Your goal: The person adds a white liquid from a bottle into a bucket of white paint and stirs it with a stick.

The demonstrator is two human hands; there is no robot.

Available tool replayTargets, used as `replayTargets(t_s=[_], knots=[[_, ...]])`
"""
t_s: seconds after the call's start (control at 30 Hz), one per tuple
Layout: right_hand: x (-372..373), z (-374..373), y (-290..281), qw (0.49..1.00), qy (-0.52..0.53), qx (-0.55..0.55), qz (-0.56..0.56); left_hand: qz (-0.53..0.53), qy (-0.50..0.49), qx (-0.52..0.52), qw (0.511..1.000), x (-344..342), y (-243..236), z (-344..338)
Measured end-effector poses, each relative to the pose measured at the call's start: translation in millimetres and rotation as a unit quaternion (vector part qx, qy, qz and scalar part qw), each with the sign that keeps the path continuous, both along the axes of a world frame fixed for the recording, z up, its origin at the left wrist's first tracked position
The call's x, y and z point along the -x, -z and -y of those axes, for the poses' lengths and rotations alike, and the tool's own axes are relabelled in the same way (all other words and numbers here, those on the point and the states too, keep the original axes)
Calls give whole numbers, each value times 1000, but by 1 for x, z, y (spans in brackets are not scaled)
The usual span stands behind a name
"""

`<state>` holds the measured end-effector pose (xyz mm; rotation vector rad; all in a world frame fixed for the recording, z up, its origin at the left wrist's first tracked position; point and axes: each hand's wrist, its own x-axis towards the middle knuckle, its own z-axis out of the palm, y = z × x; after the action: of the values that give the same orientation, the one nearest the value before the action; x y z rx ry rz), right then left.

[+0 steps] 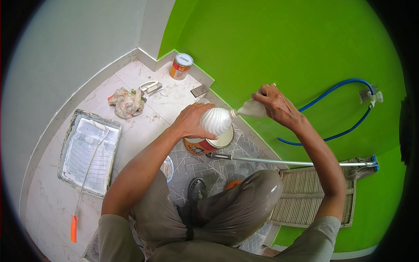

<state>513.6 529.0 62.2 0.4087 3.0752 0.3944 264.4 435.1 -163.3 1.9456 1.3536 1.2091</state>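
Note:
My left hand [192,121] is wrapped round a white ribbed plastic bottle [214,121], tilted so that its neck with a red ring points right. Just beyond that neck, my right hand [279,105] pinches a pale, flared piece [253,109] whose narrow end meets or nearly meets the bottle's mouth. Its exact kind I cannot make out. Below the bottle stands an open orange-labelled paint can [198,146] with white paint inside; the bottle and my left hand cover part of its rim.
On the left lie a paint tray [114,153] with a roller [74,227], a crumpled rag [126,104] and brushes [150,87]. A smaller can [181,67] stands by the wall. To the right are an extension pole [262,160], a slatted wooden panel [301,196] and a blue hose [331,91].

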Motion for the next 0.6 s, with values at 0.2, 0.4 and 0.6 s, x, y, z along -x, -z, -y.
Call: replayTargets(t_s=[0.2,0.4,0.6], knots=[[2,1,-1,1000,3,5,12,-6,-7,-3,1000,-1,0,1],[3,-2,-2,1000,-7,4,7,-5,5,5,1000,-2,-2,1],[9,1,-10,1000,-8,1,24,-1,4,12,1000,-3,-5,2]])
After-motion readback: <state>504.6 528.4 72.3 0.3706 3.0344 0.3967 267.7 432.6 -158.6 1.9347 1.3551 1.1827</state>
